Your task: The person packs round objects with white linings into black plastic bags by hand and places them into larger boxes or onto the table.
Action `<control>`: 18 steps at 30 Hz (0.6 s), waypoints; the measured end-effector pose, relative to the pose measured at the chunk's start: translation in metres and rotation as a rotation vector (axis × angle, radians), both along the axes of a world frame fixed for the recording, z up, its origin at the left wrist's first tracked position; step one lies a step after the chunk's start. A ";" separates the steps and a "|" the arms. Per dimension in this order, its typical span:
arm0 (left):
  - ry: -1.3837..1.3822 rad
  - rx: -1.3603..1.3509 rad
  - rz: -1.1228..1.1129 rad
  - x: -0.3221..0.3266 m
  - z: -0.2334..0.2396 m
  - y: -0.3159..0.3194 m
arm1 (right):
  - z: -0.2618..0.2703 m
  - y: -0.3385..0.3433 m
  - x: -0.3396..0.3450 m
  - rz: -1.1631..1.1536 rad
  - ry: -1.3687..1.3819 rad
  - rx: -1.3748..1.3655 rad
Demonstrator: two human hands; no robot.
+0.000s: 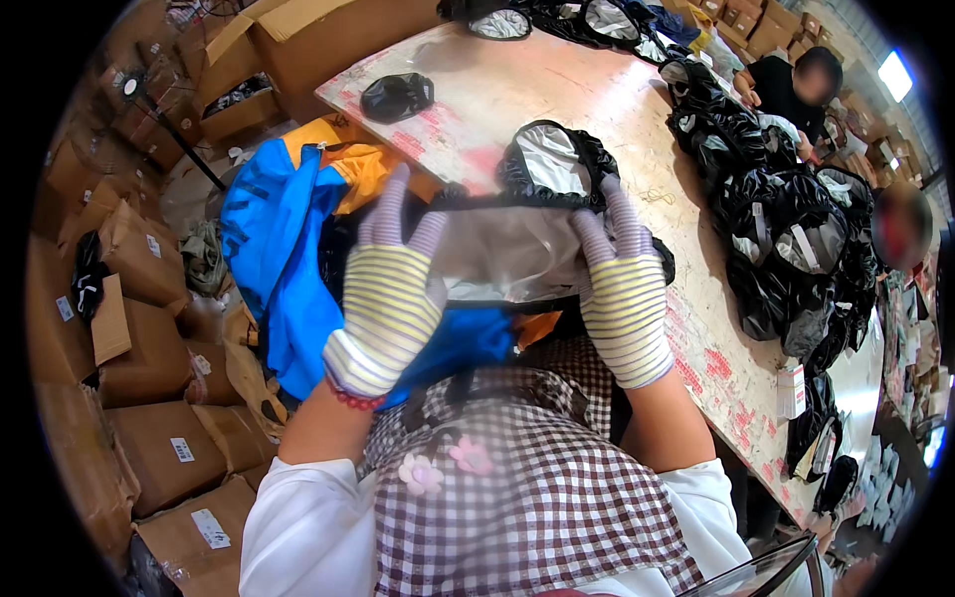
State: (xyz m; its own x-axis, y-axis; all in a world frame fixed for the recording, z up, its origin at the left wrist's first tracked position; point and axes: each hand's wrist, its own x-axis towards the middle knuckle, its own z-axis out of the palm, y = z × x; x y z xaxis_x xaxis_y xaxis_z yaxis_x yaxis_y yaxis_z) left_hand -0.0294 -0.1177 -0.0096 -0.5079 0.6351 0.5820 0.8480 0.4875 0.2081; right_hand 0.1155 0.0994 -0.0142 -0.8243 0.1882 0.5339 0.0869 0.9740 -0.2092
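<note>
My left hand (393, 291), in a striped knit glove, grips the left end of a black elastic-edged fabric cover (507, 250). The opening faces up and shows a pale grey lining. My right hand (623, 283), gloved alike, holds the cover's right end, so it is stretched between both hands in front of my checked apron. Just beyond it, a similar black cover with a white lining (552, 160) lies at the near edge of the table. Another small black cover (397, 97) rests farther off on the tabletop.
The worn table (485, 82) runs from ahead to the right. Black covers (791, 224) are heaped along its far side. Blue fabric (280, 246) and orange fabric (365, 175) hang at my left. Cardboard boxes (149, 448) are stacked beyond. A person (791, 97) is across the table.
</note>
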 end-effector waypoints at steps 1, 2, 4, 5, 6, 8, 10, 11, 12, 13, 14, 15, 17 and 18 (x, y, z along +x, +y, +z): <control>0.059 -0.024 0.011 0.000 0.004 -0.003 | 0.004 0.002 -0.001 -0.070 0.025 0.165; -0.026 -0.028 0.019 -0.001 0.006 -0.006 | 0.013 0.002 0.003 -0.171 -0.088 0.213; -0.074 -0.045 0.018 -0.004 0.009 -0.015 | 0.023 0.006 0.006 -0.259 -0.132 0.212; -0.038 -0.059 0.012 -0.006 0.009 -0.018 | 0.025 0.009 0.009 -0.267 -0.148 0.205; -0.075 -0.054 0.008 -0.007 0.010 -0.019 | 0.028 0.010 0.010 -0.248 -0.142 0.163; -0.149 -0.043 -0.002 -0.006 0.008 -0.020 | 0.032 0.012 0.014 -0.210 -0.130 0.080; -0.285 -0.047 -0.232 -0.008 0.006 -0.020 | 0.030 0.009 0.022 -0.002 -0.169 -0.218; -0.346 -0.051 -0.353 -0.009 0.006 -0.018 | 0.031 0.006 0.029 0.101 -0.183 -0.363; -0.604 -0.099 -0.620 -0.004 0.000 -0.019 | 0.033 0.000 0.034 0.267 -0.279 -0.501; -0.870 -0.155 -0.900 0.001 0.000 -0.013 | 0.031 -0.007 0.039 0.421 -0.381 -0.636; -0.685 -0.281 -0.990 0.002 0.008 -0.008 | 0.018 -0.006 0.040 0.644 -0.299 -0.729; -0.714 -0.222 -1.040 0.003 0.011 -0.003 | 0.016 -0.002 0.042 0.584 -0.150 -0.627; -0.722 -0.043 -0.985 -0.004 0.024 0.012 | 0.027 0.031 0.046 0.381 0.183 -0.680; -0.782 0.079 -0.826 -0.014 0.019 0.025 | 0.032 0.053 0.046 0.207 0.223 -0.579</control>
